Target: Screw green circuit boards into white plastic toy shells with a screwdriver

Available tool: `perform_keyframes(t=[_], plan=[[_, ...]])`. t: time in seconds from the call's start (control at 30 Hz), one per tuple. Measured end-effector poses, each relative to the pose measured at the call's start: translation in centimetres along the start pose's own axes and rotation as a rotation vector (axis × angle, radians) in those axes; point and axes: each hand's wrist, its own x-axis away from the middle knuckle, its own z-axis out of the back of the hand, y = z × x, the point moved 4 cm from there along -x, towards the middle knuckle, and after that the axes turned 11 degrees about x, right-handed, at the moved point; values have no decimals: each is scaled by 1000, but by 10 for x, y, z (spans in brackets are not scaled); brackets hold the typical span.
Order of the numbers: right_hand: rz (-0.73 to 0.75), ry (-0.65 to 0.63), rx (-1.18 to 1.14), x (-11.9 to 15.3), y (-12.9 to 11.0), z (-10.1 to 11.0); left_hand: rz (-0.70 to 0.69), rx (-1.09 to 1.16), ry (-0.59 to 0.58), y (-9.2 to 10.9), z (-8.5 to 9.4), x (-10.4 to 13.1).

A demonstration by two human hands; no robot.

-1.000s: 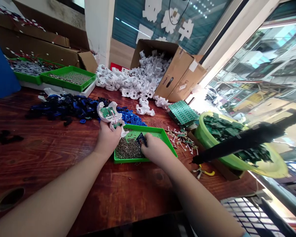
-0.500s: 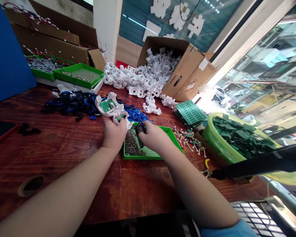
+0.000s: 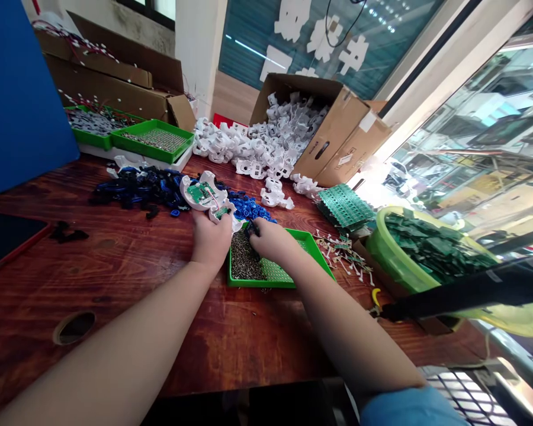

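Observation:
My left hand (image 3: 211,241) is closed around a white plastic housing (image 3: 211,201), holding it by its near end. Inside the housing sit green circuit boards (image 3: 199,193) joined by thin wires. Fingers curled, my right hand (image 3: 273,239) grips a dark black object (image 3: 251,229); its kind is mostly hidden by the fingers. This hand is over a green tray (image 3: 262,284). Small metal screws (image 3: 246,263) are heaped in the tray's left part, beside a pale perforated plate (image 3: 278,273). The housing is just left of the black object.
Black and blue plastic parts (image 3: 137,189) lie behind my left hand. White housings (image 3: 266,142) spill from a cardboard box (image 3: 333,142). At right are stacked green boards (image 3: 346,204), loose wired pieces (image 3: 349,254), a yellow-green basin (image 3: 384,248) and a black bar (image 3: 453,293).
The whole view has shifted slightly, with the scene a little further right and lower. Both hands keep their hold; the black object shows less beneath my right fingers.

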Motion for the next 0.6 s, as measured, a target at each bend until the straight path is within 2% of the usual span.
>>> perform_keyframes(t=[0.1, 0.27, 0.47, 0.6], plan=[[34, -5, -1, -3, 3, 7, -15, 11, 19, 1, 2, -3], [-47, -65, 58, -11, 25, 8, -12, 28, 47, 0, 3, -6], [-14, -30, 18, -9, 8, 9, -24, 43, 64, -2, 4, -5], [-90, 43, -11, 5, 13, 23, -34, 57, 107, 0, 8, -8]])
